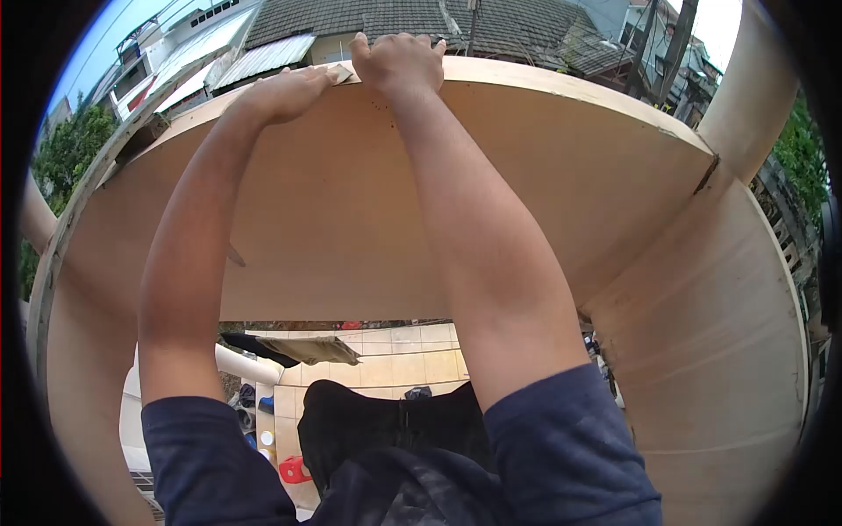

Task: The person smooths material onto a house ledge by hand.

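Beige panel [333,193] under left hand [294,94] and right hand [399,65], fingertips partly out of sight, both grips unclear.

Navy T-shirt [377,495], short sleeves [570,443], faded greyish patches on front; black lower garment [377,430], vertical seam down middle.

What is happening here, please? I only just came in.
A person reaches both arms up to the top edge of a beige panel. The left hand is at the edge, with a small pale piece by its fingertips. The right hand is beside it, at the same edge; whether it grips anything is not clear. Lower down, a khaki cloth hangs above a tiled floor.
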### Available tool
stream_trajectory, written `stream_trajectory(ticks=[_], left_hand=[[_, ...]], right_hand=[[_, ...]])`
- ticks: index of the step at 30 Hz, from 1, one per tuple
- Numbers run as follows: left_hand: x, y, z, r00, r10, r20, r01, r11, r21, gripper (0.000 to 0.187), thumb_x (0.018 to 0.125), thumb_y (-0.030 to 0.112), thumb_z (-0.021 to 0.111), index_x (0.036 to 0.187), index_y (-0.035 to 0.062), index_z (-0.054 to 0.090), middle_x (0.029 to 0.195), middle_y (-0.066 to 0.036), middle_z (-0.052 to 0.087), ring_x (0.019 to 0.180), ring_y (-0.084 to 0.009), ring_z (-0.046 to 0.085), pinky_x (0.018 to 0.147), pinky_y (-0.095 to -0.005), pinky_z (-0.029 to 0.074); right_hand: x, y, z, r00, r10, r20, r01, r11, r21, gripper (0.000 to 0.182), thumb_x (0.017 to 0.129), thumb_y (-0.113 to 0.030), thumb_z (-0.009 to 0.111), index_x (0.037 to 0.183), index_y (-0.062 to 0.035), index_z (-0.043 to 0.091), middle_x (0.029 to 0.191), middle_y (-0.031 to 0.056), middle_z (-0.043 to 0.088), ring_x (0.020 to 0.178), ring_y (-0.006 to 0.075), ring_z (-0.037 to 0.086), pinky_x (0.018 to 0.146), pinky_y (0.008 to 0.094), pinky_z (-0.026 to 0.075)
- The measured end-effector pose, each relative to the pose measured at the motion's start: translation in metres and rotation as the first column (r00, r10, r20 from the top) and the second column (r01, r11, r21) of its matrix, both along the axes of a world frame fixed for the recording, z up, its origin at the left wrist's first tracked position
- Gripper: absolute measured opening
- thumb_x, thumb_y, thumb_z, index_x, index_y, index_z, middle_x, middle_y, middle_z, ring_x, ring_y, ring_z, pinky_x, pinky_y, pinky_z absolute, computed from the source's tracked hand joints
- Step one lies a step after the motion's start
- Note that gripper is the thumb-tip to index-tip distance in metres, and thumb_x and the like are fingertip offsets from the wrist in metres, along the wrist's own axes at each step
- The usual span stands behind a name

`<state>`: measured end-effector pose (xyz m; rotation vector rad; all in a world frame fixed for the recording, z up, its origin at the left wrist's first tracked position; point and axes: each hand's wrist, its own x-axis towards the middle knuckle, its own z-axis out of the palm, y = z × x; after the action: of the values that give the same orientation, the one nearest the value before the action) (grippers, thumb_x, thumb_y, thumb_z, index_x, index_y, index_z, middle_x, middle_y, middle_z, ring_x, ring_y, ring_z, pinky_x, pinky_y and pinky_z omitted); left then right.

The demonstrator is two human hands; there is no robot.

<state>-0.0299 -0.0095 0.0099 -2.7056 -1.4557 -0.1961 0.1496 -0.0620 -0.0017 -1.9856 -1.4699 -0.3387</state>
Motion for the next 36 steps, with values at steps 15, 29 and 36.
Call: stream_trajectory(ticks=[15,29,36], left_hand=[[0.058,0.027,0.001,0.994,-0.110,-0.026,0.109,0.994,-0.027,0.064,0.110,0.045,0.027,0.158,0.0086,0.047,0.164,-0.017,0.045,0.152,-0.0351,0.042,0.125,-0.0478,0.032],[0.040,0.019,0.007,0.977,-0.204,-0.058,0.211,0.964,0.159,0.048,0.108,0.034,0.044,0.146,0.0094,0.061,0.144,-0.012,0.066,0.128,-0.0331,0.066,0.108,-0.0454,0.052],[0.047,-0.042,-0.025,0.969,0.006,0.247,-0.048,0.985,0.163,0.050,0.110,0.036,0.039,0.130,0.0025,0.070,0.130,-0.016,0.073,0.123,-0.0320,0.068,0.107,-0.0444,0.053]], right_hand=[[0.004,0.003,0.008,0.999,-0.041,-0.012,0.040,0.994,-0.104,0.076,0.102,-0.065,0.045,0.147,-0.0056,0.061,0.154,0.0196,0.057,0.153,0.0361,0.042,0.127,0.0599,0.023],[-0.007,0.001,0.000,0.987,-0.154,0.044,0.152,0.987,0.042,0.055,0.112,-0.041,0.032,0.126,-0.0093,0.075,0.130,0.0119,0.073,0.134,0.0340,0.058,0.125,0.0568,0.029],[-0.005,0.002,0.007,0.988,-0.149,-0.036,0.143,0.981,-0.128,0.055,0.113,-0.041,0.029,0.141,-0.0124,0.066,0.149,0.0099,0.062,0.148,0.0329,0.046,0.129,0.0589,0.022]])
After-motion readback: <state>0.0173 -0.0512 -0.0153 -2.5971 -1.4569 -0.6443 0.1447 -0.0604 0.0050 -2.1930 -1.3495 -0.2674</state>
